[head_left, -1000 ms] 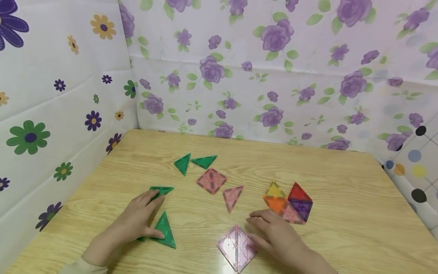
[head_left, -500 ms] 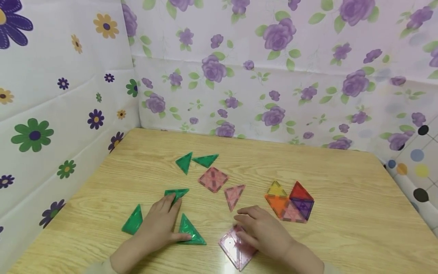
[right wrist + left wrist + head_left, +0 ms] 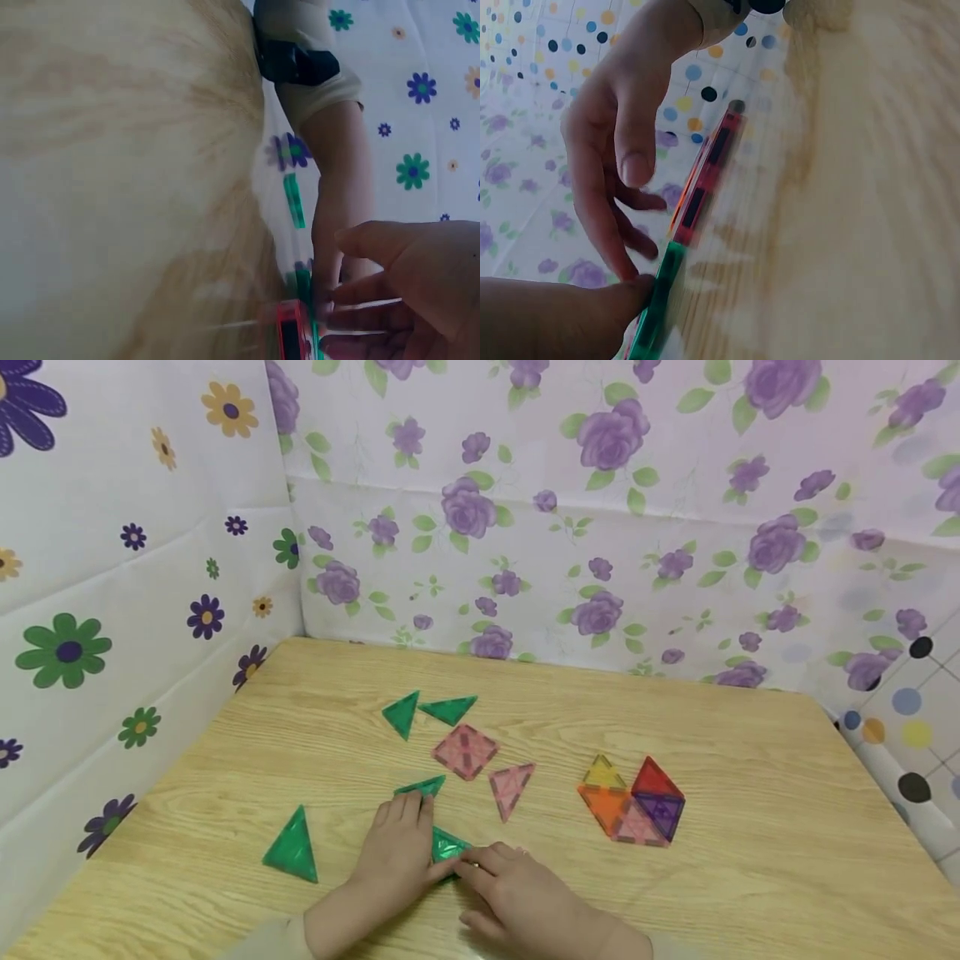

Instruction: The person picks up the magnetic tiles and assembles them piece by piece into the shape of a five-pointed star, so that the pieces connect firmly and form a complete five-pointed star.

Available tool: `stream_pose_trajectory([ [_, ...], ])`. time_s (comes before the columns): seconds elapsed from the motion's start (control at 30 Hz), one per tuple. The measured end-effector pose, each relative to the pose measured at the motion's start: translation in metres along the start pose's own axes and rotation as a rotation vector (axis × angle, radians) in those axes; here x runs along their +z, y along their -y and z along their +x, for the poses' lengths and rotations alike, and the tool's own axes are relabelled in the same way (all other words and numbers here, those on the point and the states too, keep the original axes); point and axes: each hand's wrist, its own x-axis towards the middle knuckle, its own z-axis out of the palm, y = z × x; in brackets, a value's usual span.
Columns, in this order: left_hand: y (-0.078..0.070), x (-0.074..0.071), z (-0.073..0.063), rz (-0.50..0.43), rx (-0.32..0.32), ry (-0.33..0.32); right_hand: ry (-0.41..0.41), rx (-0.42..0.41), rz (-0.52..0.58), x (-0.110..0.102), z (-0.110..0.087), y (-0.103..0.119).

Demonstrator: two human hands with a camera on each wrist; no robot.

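In the head view my left hand lies over the table with fingers outstretched. Its fingertips touch a green triangular magnetic tile, and its thumb presses a second green triangle. My right hand hovers close by, loosely bent fingertips at that second tile's right corner and overlapping the left thumb. The left wrist view gives the green tile edge-on under the left thumb, end to end with a pink tile. From the head, the right hand hides that pink piece. A third green triangle lies left of the left hand.
Two small green triangles lie farther back, near a pink diamond of tiles and a pink triangle. To the right sits a cluster of yellow, orange, pink, purple and red triangles. Patterned cloth lines the table's back edge.
My left hand has slid right, bringing two green triangles along toward the pink diamond in front. The third green triangle is left behind, uncovered. My right hand has shifted left and nearer, over the pink diamond.
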Motion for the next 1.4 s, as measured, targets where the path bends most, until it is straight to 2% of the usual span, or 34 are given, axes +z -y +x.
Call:
stream_pose_trajectory([
  [0.1,-0.005,0.000,0.001,0.004,0.019,-0.029,0.058,0.072,0.012,0.001,-0.001,0.002],
  [0.23,-0.008,0.000,0.000,-0.020,0.041,-0.058,0.084,0.148,0.026,-0.001,-0.004,-0.004],
  [0.43,-0.010,-0.002,-0.005,-0.053,0.115,-0.046,0.044,0.192,0.062,-0.001,-0.003,-0.015],
  [0.57,-0.011,-0.004,-0.011,-0.084,0.162,-0.016,0.031,0.131,0.051,0.003,0.001,-0.017],
  [0.73,-0.011,-0.004,-0.017,-0.135,0.191,-0.004,0.059,0.041,0.057,0.007,0.004,-0.017],
  [1.07,-0.013,-0.001,-0.020,-0.174,0.219,-0.037,0.048,0.057,0.087,0.003,0.003,-0.019],
  [1.4,-0.015,0.001,-0.021,-0.169,0.267,-0.052,0.011,-0.022,0.076,0.005,-0.006,-0.021],
])
